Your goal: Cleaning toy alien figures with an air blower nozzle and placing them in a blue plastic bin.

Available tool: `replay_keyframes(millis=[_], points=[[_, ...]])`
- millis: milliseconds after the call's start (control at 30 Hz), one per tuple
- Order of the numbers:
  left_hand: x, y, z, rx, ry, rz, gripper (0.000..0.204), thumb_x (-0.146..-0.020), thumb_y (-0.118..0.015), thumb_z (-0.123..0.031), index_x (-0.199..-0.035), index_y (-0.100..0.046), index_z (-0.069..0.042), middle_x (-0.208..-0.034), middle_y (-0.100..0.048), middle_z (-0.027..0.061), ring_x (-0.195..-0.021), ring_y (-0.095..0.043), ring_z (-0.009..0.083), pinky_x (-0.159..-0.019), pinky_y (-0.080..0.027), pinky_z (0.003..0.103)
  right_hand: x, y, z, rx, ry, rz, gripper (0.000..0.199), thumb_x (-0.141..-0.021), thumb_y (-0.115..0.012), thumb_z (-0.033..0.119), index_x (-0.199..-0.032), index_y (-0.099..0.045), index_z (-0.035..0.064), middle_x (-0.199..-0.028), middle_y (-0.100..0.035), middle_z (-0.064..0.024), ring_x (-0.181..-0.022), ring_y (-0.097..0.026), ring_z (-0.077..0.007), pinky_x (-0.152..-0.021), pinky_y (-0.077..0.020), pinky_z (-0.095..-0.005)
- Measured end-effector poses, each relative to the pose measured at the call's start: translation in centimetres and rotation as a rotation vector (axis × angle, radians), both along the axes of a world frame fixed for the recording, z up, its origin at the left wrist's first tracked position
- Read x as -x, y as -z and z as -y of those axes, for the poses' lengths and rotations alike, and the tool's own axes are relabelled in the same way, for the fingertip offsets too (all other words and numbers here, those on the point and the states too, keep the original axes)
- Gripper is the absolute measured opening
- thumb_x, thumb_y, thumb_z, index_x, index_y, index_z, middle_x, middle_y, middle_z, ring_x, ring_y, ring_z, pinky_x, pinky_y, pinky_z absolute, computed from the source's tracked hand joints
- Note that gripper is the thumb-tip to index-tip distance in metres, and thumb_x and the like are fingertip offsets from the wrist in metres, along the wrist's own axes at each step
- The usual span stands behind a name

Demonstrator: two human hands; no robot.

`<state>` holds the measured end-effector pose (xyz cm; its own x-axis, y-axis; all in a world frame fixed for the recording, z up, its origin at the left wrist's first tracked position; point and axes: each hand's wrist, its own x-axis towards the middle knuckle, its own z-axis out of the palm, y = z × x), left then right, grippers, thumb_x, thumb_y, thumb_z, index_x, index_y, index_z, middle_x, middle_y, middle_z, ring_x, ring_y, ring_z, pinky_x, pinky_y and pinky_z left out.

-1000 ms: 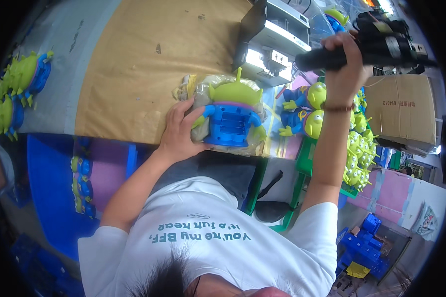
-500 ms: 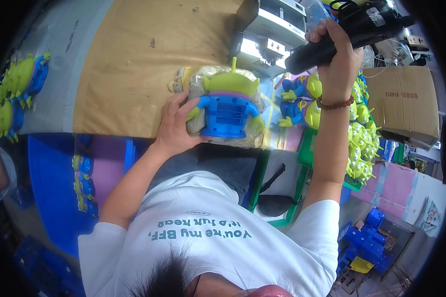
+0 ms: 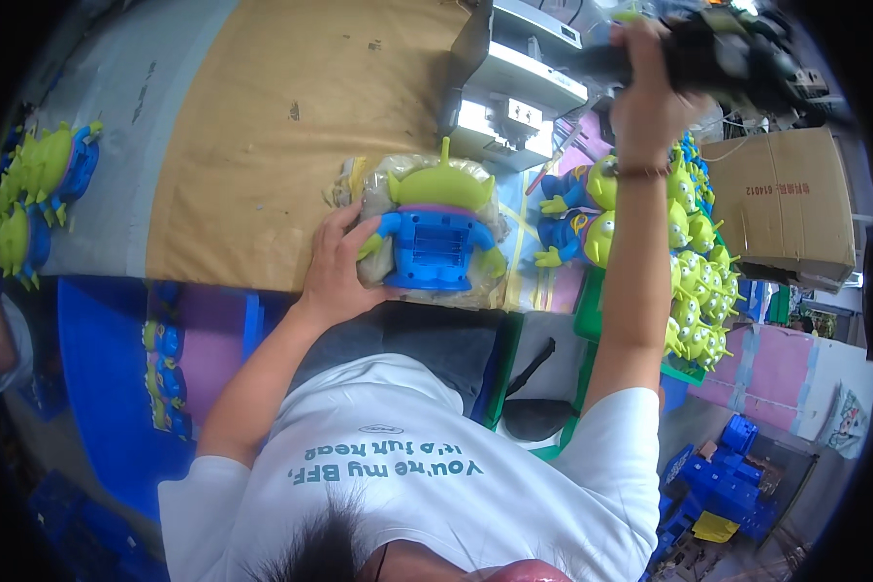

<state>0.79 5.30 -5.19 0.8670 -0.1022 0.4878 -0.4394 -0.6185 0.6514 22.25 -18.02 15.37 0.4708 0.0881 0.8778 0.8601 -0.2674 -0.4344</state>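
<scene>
A green and blue alien toy figure (image 3: 432, 238) lies on its back side up, showing an open ribbed compartment in its blue body. Under it is a crumpled clear plastic-covered pad (image 3: 378, 179) at the table's near edge. My left hand (image 3: 339, 262) grips the figure's left side, fingers by its arm and thumb along its bottom edge. Up at the far right, my right hand (image 3: 650, 102) is wrapped round a black handheld power tool (image 3: 718, 53), blurred by motion. That tool is well apart from the figure.
A grey-white machine (image 3: 514, 87) stands behind the pad. More alien figures (image 3: 698, 301) crowd the right, beside a cardboard box (image 3: 786, 199). Several others (image 3: 39, 184) lie at the far left. Blue bins (image 3: 97, 388) are below the table; another person's arm (image 3: 5, 335) shows at the left edge.
My right hand has shifted a little left with the power tool, which has tilted and blurred. My left hand keeps its hold on the figure; the whole view has shifted slightly.
</scene>
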Motion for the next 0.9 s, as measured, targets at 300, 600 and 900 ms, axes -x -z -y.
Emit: replay_keyframes(millis=[300, 600, 900], points=[[0.1, 0.1, 0.2, -0.002, -0.003, 0.016, 0.094, -0.061, -0.088, -0.041, -0.134, -0.039, -0.008, -0.135, -0.04, 0.0236, -0.124, -0.043, 0.0409, -0.103, -0.038, 0.048, 0.9, 1.9, -2.6, -0.476, -0.215, -0.754, 0.011, -0.083, -0.065, 0.006, -0.081, -0.057, -0.0019, -0.067, -0.056, -0.0068, -0.056, -0.056, -0.0168, -0.057, -0.0479, -0.0306], [0.2, 0.1, 0.0, -0.001, -0.006, 0.028, 0.097, -0.058, -0.09, -0.036, -0.134, -0.038, -0.008, -0.135, -0.04, 0.0233, -0.125, -0.042, 0.0406, -0.103, -0.039, 0.047, 3.1, -0.1, -0.5, -0.38, -0.384, -0.927, 0.022, -0.083, -0.062, 0.007, -0.099, -0.053, -0.005, -0.069, -0.059, -0.01, -0.06, -0.059, -0.0194, -0.062, -0.0513, -0.0342], [0.3, 0.0, 0.2, -0.005, -0.009, 0.018, 0.1, -0.056, -0.091, -0.033, -0.136, -0.037, -0.008, -0.135, -0.041, 0.0237, -0.123, -0.044, 0.0406, -0.103, -0.039, 0.048, 15.3, 0.7, -0.3, -0.362, -0.601, -0.841, 0.039, -0.084, -0.061, 0.009, -0.118, -0.044, -0.0025, -0.075, -0.055, -0.0089, -0.065, -0.056, -0.0197, -0.069, -0.0484, -0.0367]])
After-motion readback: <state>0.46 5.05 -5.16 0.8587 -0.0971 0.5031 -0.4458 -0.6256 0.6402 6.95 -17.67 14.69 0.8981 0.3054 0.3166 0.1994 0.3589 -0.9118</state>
